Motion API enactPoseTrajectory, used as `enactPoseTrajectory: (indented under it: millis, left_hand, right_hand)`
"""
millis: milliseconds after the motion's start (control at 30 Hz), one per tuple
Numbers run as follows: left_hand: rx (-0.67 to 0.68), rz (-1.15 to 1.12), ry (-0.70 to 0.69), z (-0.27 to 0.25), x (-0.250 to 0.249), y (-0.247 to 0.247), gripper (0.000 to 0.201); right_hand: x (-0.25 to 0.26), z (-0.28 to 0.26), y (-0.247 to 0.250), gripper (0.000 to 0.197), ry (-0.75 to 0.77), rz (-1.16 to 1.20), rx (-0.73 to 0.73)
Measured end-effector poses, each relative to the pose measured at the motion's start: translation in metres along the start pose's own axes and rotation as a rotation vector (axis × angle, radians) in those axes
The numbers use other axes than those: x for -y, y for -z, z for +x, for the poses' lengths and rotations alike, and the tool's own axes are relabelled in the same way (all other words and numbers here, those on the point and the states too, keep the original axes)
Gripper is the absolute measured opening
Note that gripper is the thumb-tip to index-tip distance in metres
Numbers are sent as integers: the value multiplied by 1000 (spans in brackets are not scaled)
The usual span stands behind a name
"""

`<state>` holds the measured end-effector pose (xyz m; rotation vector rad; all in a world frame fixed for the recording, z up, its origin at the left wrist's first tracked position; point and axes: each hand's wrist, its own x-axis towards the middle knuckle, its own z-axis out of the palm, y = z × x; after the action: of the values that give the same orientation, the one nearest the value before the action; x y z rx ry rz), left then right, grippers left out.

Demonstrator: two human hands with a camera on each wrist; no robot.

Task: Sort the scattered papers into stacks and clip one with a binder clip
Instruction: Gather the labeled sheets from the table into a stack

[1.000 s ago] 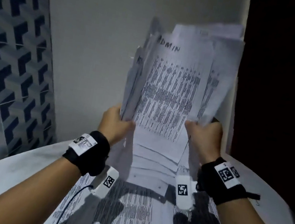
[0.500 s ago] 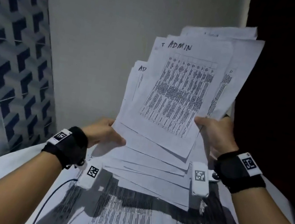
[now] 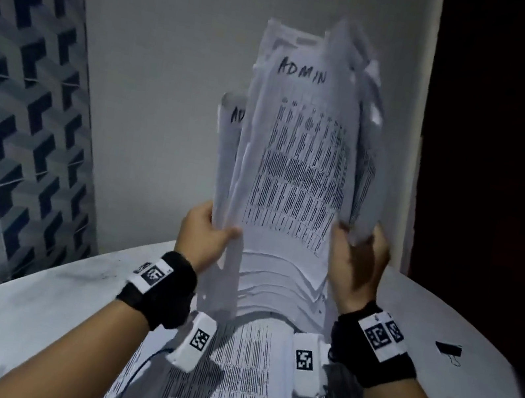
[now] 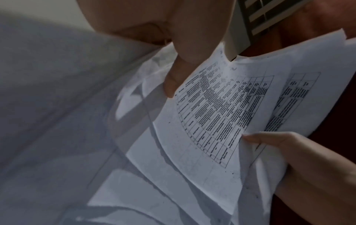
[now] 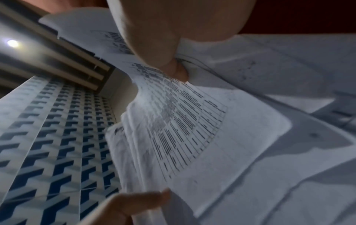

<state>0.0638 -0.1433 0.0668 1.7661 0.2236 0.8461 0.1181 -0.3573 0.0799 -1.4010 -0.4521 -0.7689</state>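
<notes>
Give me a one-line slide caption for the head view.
Both hands, left hand and right hand, hold the "ADMIN" paper stack upright above the round table; binder clip lies unused.

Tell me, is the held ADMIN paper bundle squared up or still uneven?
Uneven. In the ADMIN bundle, gripped by left hand and right hand, sheet edges stick out stepwise.

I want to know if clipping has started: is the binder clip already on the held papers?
No: the binder clip lies on the table right of the right hand, apart from the papers.
</notes>
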Motion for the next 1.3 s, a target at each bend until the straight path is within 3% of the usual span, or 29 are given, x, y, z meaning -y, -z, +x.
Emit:
enactPoseTrajectory:
  millis: [100, 233, 467, 700, 800, 867, 1000, 1133, 1200, 1300]
  left_hand:
    - [6, -84, 85, -5, 11, 1, 31]
    - [9, -219, 132, -4, 13, 4, 33]
    - [7, -264, 102, 4, 10, 3, 45]
    - [54, -377, 58, 6, 2, 15, 65]
    - [97, -378, 73, 6, 3, 18, 69]
    - [115, -375, 79, 5, 4, 17, 69]
    - [142, -345, 53, 3, -2, 13, 62]
    - [106, -344, 29, 7, -4, 14, 67]
    - [101, -319, 22, 5, -1, 15, 62]
    - [101, -299, 4, 1, 3, 11, 50]
  right_hand:
    - [-7, -2, -3, 11, -174, -31, 53]
    - [-11, -4, 0, 20, -295, 60, 75]
    - [-10, 4, -5, 23, -338, 118, 179]
    - [-7, 29, 4, 5, -358, 229, 67]
    - [-8, 29, 6, 14, -377, 235, 126]
    - [-5, 31, 6, 23, -353, 248, 77]
    - [-2, 29, 0, 14, -363, 294, 126]
    - [-3, 27, 3, 24, -296, 322, 78]
    - [-9, 23, 5, 17, -325, 304, 132]
    - [-9, 13, 7, 37, -277, 299, 398]
